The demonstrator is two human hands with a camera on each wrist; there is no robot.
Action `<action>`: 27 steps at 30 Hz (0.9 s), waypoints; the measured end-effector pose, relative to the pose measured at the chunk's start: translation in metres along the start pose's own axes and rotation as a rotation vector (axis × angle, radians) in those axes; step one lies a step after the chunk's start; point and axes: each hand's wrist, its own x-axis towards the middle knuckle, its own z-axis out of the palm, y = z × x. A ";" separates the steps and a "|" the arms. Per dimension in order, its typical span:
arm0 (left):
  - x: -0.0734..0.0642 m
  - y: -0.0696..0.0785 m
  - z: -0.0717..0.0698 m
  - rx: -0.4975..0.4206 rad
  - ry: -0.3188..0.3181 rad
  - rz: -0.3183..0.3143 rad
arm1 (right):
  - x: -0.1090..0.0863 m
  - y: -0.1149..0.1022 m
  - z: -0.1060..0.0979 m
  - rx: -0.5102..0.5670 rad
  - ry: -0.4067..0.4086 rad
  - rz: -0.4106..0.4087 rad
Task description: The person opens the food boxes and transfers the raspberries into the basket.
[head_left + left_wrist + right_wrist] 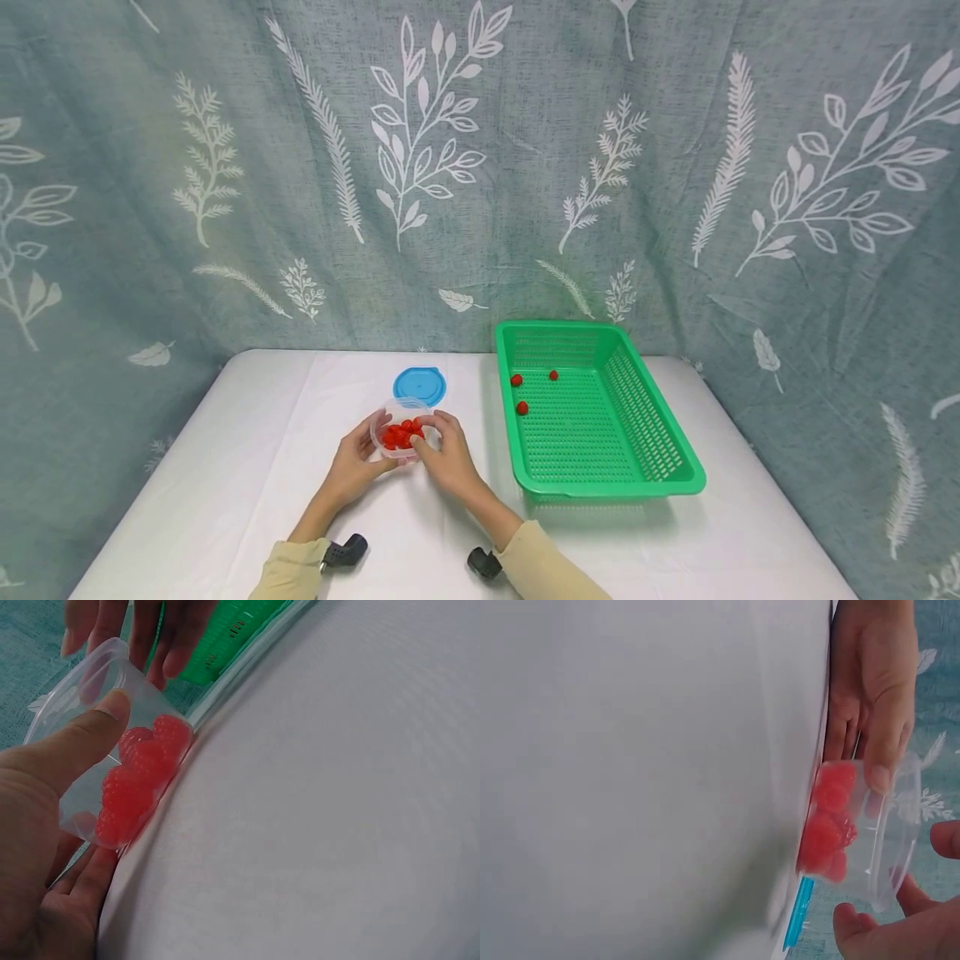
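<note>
A small clear plastic container (405,408) stands on the white table with several red raspberries (401,435) in its bottom. My left hand (351,468) grips it from the left, the thumb pressed on the near wall and the other fingers around the far side and base. My right hand (450,458) is at the container's right rim, thumb and fingers spread apart over the opening. In the right wrist view the right fingers (855,922) show beside the rim, with nothing between them and the thumb.
Just behind the container lies a round blue lid (420,386). To the right stands a green plastic basket (667,421) with slotted walls, holding three raspberries (522,407) near its left side. A patterned grey-green cloth (465,208) hangs behind the table (225,467).
</note>
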 end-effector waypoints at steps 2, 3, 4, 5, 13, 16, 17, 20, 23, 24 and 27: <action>0.000 0.000 0.000 -0.001 0.006 0.003 | 0.006 0.000 0.001 0.009 -0.001 -0.005; 0.000 0.000 0.000 -0.010 0.009 -0.002 | 0.008 0.000 0.002 0.011 -0.004 -0.007; 0.000 -0.001 0.000 -0.015 0.011 -0.006 | 0.011 0.000 0.003 0.012 -0.007 -0.008; 0.001 -0.003 0.001 -0.018 0.013 -0.008 | 0.013 0.001 0.003 0.016 -0.010 -0.009; 0.009 -0.034 0.000 -0.038 -0.009 -0.004 | 0.027 0.004 0.009 0.020 -0.055 0.010; 0.010 -0.038 0.000 -0.033 -0.014 -0.009 | 0.032 0.007 0.011 -0.007 -0.069 0.019; 0.010 -0.038 0.000 -0.030 -0.016 -0.010 | 0.033 0.007 0.011 -0.015 -0.072 0.020; 0.010 -0.039 -0.001 -0.033 -0.015 -0.016 | 0.039 0.007 0.011 -0.051 -0.087 0.018; 0.010 -0.038 -0.001 -0.032 -0.019 -0.016 | 0.044 0.004 0.012 -0.107 -0.105 0.025; 0.010 -0.038 -0.001 -0.033 -0.019 -0.014 | 0.046 0.004 0.012 -0.130 -0.111 0.028; 0.011 -0.039 -0.002 -0.050 -0.026 -0.003 | 0.051 0.000 0.012 -0.178 -0.128 0.053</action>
